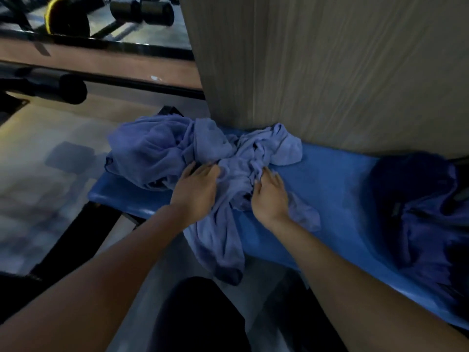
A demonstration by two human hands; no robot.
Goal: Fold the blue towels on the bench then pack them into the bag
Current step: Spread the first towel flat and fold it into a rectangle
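In the head view, a heap of crumpled blue towels (203, 153) lies at the left end of the blue desk (330, 189), against the wooden wall (330, 59). One towel hangs over the front edge of the desk. The left hand (196, 191) lies on the heap with fingers rather straight, pressing the cloth. The right hand (270, 196) is just beside it, fingertips curled into a fold of the same towel. At the right end of the desk stands a dark blue bag (421, 199).
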